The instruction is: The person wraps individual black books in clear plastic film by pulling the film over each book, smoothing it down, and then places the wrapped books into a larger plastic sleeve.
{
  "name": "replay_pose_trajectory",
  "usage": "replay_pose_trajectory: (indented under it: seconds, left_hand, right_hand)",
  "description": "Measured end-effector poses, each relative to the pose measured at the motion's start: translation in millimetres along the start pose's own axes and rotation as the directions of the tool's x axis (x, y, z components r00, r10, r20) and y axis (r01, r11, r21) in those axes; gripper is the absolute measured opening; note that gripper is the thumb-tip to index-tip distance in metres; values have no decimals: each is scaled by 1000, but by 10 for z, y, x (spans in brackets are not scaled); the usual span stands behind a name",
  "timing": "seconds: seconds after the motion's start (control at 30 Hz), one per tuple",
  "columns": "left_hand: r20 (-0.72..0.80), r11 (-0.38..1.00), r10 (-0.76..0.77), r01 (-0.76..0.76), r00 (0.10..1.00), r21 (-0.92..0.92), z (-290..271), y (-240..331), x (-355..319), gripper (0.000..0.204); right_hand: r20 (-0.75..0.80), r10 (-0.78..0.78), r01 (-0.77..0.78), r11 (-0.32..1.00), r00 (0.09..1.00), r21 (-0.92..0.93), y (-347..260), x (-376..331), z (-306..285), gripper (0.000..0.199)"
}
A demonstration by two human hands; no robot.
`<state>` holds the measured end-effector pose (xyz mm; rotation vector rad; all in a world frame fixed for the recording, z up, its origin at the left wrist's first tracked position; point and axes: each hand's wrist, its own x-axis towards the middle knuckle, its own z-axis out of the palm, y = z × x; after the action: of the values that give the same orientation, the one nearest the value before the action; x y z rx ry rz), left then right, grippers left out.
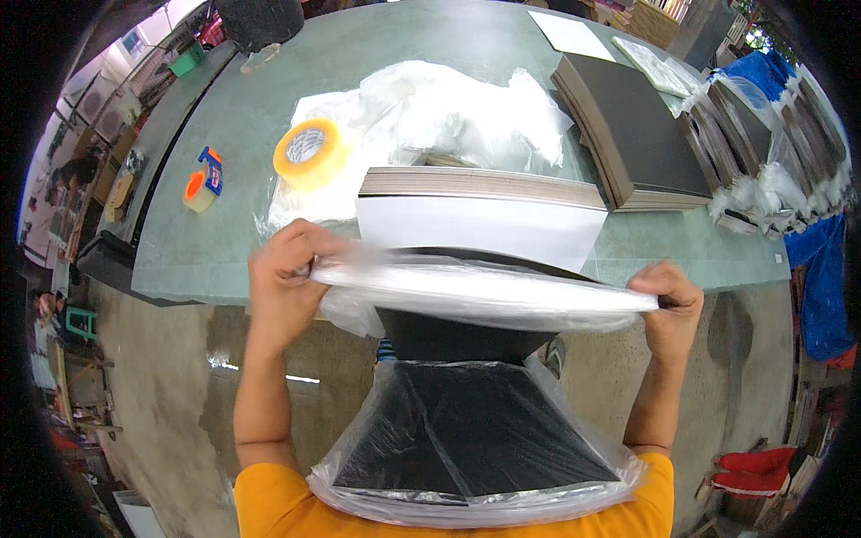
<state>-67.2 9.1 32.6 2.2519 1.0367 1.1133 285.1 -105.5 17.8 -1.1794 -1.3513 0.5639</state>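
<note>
My left hand (285,285) and my right hand (671,303) each grip one end of the mouth of a clear plastic bag (475,300), held stretched wide in front of me. A stack of dark square boards (466,430) sits inside the bag, its lower part resting against my chest. Behind the bag's mouth, on the table edge, lies another stack of boards (480,184) with a white sheet (484,229) hanging over its front.
On the green table (233,134) lie a roll of yellow packing tape (311,152), a small orange tape dispenser (203,182), crumpled clear plastic (448,108) and a tall stack of dark boards (632,134). Bagged stacks (762,179) line the right side. Bare concrete floor lies below.
</note>
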Motion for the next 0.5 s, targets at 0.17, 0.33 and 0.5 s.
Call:
replay_pose_trajectory:
  seconds: [0.17,0.33,0.5]
  left_hand:
    - [453,594,-197,473,870,-651,-174,-210,-273,23]
    - [880,186,-184,894,438,-407,308,-771,-988,28]
    - [877,152,-435,976,206,-155,1101,-1319,-1672,24]
  right_hand:
    - [290,206,-350,676,935,648,235,-255,-158,22]
    - [568,596,-822,446,568,354,881,-807,-28,18]
    - [285,698,-702,704,657,-107,2369,-1804,324,15]
